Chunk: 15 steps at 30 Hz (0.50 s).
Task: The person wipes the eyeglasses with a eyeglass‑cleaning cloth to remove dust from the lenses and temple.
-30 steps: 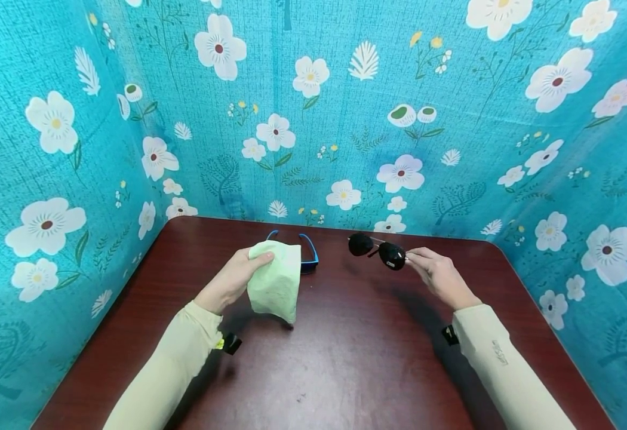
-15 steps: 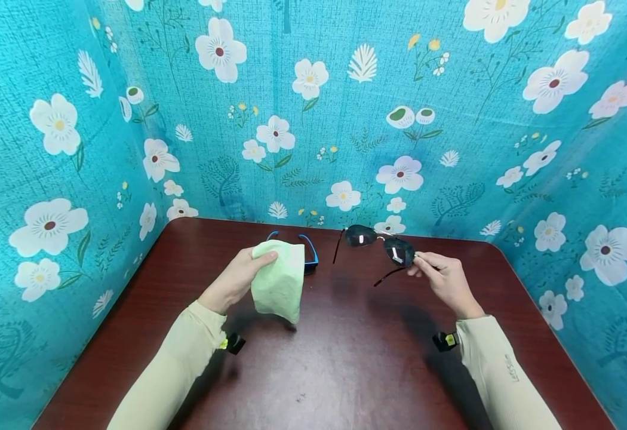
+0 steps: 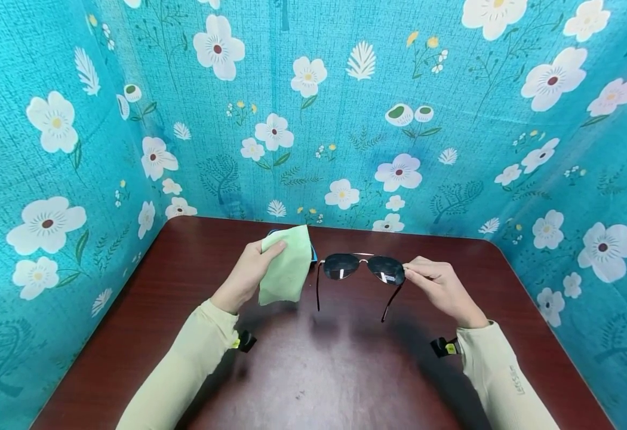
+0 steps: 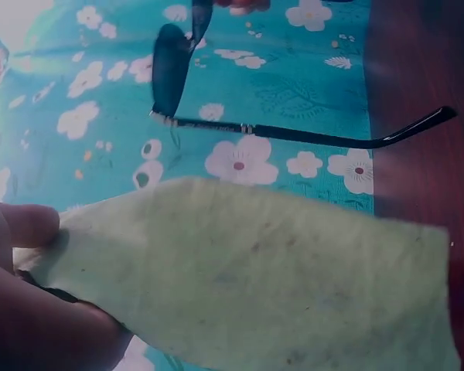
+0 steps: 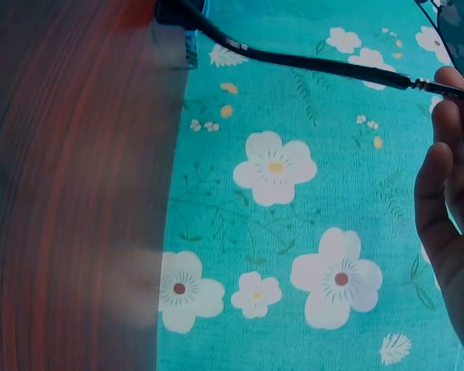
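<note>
My left hand (image 3: 246, 276) pinches a pale green cloth (image 3: 286, 266) near its upper left corner, and the cloth hangs flat. In the left wrist view the cloth (image 4: 263, 278) shows small dark specks. My right hand (image 3: 442, 286) pinches dark-lensed sunglasses (image 3: 340, 267) by the right hinge. They are held up over the table with both temples unfolded and pointing down toward me. Their left end is close beside the cloth's right edge. In the right wrist view one black temple (image 5: 317, 66) stretches away from the fingers.
Blue-framed glasses (image 3: 314, 254) lie on the dark red table (image 3: 211, 239) behind the cloth, mostly hidden by it. Teal flowered fabric (image 3: 346, 119) walls the back and both sides.
My right hand has turned the sunglasses so their temples point down and has brought them left, nearer the cloth. My left hand has lifted the cloth slightly up and right, covering more of the blue-framed glasses.
</note>
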### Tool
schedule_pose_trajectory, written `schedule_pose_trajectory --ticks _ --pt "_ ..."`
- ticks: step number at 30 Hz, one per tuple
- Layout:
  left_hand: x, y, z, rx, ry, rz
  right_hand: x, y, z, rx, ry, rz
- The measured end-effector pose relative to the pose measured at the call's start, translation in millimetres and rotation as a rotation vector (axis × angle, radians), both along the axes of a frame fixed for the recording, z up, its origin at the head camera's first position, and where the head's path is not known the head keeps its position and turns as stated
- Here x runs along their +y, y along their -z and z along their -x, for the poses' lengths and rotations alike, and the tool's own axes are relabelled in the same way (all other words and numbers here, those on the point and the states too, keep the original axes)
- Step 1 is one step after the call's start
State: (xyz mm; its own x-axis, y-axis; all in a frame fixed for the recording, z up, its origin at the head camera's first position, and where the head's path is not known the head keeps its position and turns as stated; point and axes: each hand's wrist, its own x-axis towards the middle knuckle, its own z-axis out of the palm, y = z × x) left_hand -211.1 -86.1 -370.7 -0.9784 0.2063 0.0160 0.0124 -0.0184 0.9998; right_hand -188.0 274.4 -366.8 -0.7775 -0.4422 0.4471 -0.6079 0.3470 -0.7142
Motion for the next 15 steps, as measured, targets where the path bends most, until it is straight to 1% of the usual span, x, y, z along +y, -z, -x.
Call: schedule_pose_trajectory --ticks 1,3,6,10,12,14,15 --pt "3 -1.2 -0.6 0.009 -0.010 0.004 -2 -0.4 -0.6 0.003 -0.017 0.004" --pt "11 -3.7 -2.6 0.035 -0.009 0.021 -5 -0.8 -1.5 0.005 -0.039 0.012" --pt "23 -6.4 -6.5 0.114 0.012 0.085 -10 -1.3 -2.8 0.014 -0.048 0.018" --pt "38 -6.4 -12.2 0.308 0.073 0.215 -15 -2.4 -3.6 0.023 -0.053 0.016" --pt "43 -4.7 -14.9 0.414 0.127 0.274 -18 -3.1 -3.9 0.022 -0.057 0.017" --pt "48 -2.7 -16.9 0.539 0.186 0.347 -20 -3.9 -4.4 0.014 -0.058 0.018" --pt "49 -0.8 -17.2 0.611 0.219 0.399 -20 -3.9 -4.5 0.010 -0.058 0.018"
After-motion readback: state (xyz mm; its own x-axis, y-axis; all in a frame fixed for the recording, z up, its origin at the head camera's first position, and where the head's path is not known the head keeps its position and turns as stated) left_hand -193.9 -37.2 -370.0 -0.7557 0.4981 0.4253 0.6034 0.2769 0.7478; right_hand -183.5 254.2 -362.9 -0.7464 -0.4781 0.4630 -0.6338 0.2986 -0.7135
